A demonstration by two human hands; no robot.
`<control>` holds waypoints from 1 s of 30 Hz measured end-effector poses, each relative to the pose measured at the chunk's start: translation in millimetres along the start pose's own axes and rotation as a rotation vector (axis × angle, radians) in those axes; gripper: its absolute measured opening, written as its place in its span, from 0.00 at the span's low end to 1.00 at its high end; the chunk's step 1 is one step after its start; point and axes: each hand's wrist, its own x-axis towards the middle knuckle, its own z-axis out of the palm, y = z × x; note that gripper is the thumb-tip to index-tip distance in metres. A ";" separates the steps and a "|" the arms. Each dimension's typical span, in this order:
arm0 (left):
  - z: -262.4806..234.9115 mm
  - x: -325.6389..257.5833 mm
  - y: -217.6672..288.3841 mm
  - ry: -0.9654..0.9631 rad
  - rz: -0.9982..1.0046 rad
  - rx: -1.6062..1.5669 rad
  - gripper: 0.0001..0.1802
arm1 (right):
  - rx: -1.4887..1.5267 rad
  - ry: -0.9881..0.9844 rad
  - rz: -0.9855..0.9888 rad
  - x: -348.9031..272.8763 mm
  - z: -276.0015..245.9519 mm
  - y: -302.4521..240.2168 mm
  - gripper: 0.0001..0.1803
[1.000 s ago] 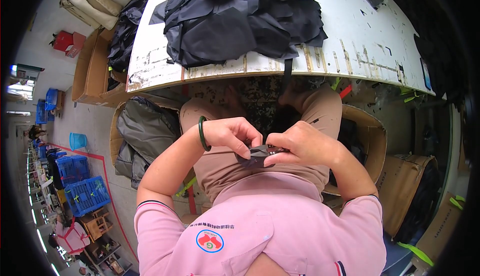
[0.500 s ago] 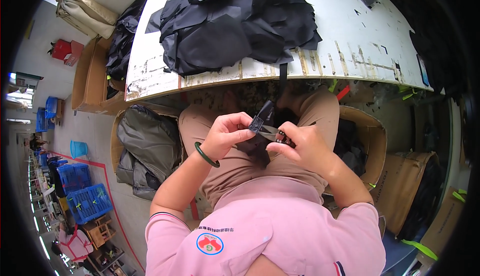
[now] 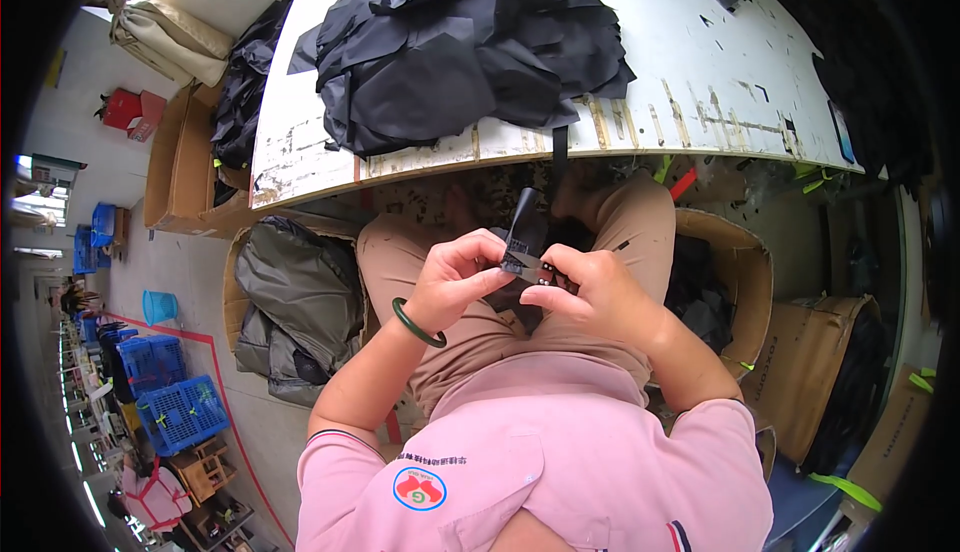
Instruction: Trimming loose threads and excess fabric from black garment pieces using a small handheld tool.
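My left hand, wearing a dark green bangle at its wrist, pinches a small black fabric piece between thumb and fingers above my lap. The piece sticks up and away from me past the fingertips. In my right hand is a pair of small thread snips, gripped by the black handles. Their blades reach left to the fabric edge beside my left thumb. Whether the blades are closed on a thread is too small to tell.
A large heap of black fabric pieces lies on the white worktable ahead. Cardboard boxes stand on both sides; the left one holds grey-green fabric. Blue crates and a blue basket are on the floor at left.
The black piece has turned more upright in my left hand. The snips have shifted slightly left, their blades now closer in against the fabric beside the left fingertips.
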 end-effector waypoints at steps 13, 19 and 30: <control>2.9 -4.3 -1.3 0.021 -0.024 0.002 0.05 | -0.145 0.020 -0.070 -1.8 4.3 3.9 0.21; 1.1 -3.4 0.8 0.028 -0.003 0.030 0.06 | 0.039 0.077 0.130 -2.9 -6.5 7.5 0.20; 18.1 26.3 17.7 -0.222 0.222 0.630 0.15 | 0.414 0.075 0.164 -16.1 -43.4 18.4 0.07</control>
